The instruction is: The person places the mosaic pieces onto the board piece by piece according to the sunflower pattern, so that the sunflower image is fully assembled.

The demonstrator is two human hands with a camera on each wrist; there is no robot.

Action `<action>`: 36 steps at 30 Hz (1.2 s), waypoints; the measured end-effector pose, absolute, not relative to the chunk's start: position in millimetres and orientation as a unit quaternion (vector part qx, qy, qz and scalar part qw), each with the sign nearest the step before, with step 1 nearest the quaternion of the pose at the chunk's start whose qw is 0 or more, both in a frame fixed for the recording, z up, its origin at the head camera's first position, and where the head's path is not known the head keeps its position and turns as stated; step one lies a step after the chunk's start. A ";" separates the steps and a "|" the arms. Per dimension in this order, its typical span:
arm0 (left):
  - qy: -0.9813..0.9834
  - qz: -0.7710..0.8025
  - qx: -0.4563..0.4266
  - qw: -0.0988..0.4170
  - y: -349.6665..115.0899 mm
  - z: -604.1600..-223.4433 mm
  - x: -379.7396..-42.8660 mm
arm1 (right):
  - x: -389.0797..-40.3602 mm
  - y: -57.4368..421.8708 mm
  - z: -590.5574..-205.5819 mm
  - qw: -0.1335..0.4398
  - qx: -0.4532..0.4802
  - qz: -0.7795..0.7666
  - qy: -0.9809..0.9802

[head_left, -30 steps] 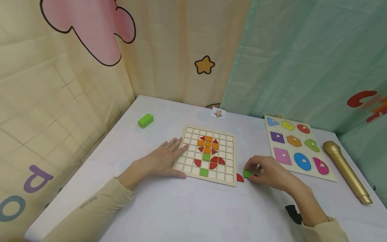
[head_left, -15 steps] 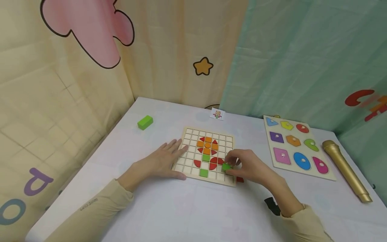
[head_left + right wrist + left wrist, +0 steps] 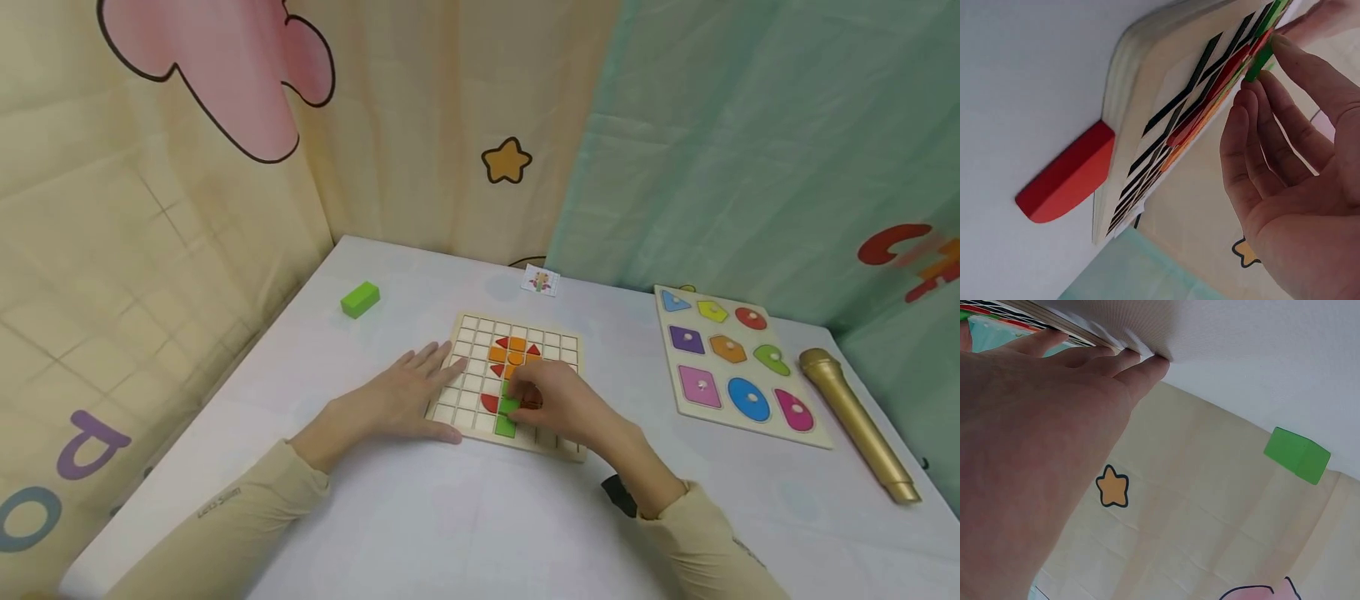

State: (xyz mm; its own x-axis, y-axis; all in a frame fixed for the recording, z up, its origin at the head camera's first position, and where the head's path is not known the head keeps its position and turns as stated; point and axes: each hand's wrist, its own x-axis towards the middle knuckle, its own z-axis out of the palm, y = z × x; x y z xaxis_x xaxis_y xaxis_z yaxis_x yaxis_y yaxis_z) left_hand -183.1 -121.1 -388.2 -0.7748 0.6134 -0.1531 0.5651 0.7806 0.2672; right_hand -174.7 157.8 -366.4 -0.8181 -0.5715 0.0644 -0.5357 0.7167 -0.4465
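A square wooden grid board (image 3: 468,399) lies on the table, with orange, red and green pieces set in its cells like a flower. My left hand (image 3: 401,396) lies flat with fingers spread, fingertips over the board's left edge. Above the flower's stem, my right hand (image 3: 564,402) pinches a small green square tile (image 3: 1259,64) between thumb and fingertips. That tile sits between two other green tiles in the column. My right hand covers part of the red pieces in the head view. A red quarter-round piece (image 3: 1066,175) rests against the board's edge in the right wrist view.
A green rectangular block (image 3: 361,299) stands at the back left. Behind the board lies a small pattern card (image 3: 540,281). On the right are a knobbed shape puzzle (image 3: 707,343) and a gold microphone (image 3: 858,425). Printed curtains enclose the table's back and left.
My right hand has carried the green tile leftward from beside the board's right edge, across the board, to the stem column. My left hand has stayed in place.
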 end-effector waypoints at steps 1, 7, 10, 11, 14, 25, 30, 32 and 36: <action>0.936 0.102 0.316 0.115 -120.7 -388.1 -183.7 | -174.8 157.4 -366.7 0.040 -0.299 -0.228 0.926; 0.936 0.099 0.316 0.117 -118.8 -388.2 -185.9 | -174.6 160.1 -369.2 0.047 -0.300 -0.234 0.924; 0.937 0.100 0.313 0.121 -118.5 -387.6 -185.5 | -174.6 160.6 -370.2 0.047 -0.301 -0.238 0.922; 0.936 0.101 0.313 0.121 -118.7 -387.7 -185.4 | -174.6 160.4 -370.3 0.047 -0.300 -0.239 0.922; 0.937 0.104 0.312 0.119 -119.7 -387.7 -185.0 | -175.0 158.3 -371.0 0.045 -0.302 -0.237 0.922; 0.939 0.098 0.309 0.114 -120.8 -390.1 -186.2 | -171.8 176.2 -367.4 0.038 -0.291 -0.246 0.924; 0.939 0.099 0.309 0.111 -120.3 -390.4 -186.0 | -167.4 210.3 -362.8 0.041 -0.261 -0.267 0.927; 0.939 0.101 0.309 0.112 -120.1 -390.3 -185.6 | -164.1 226.4 -362.8 0.040 -0.247 -0.265 0.931; 0.938 0.104 0.309 0.115 -119.6 -389.9 -185.1 | -154.0 257.8 -363.2 0.044 -0.199 -0.251 0.946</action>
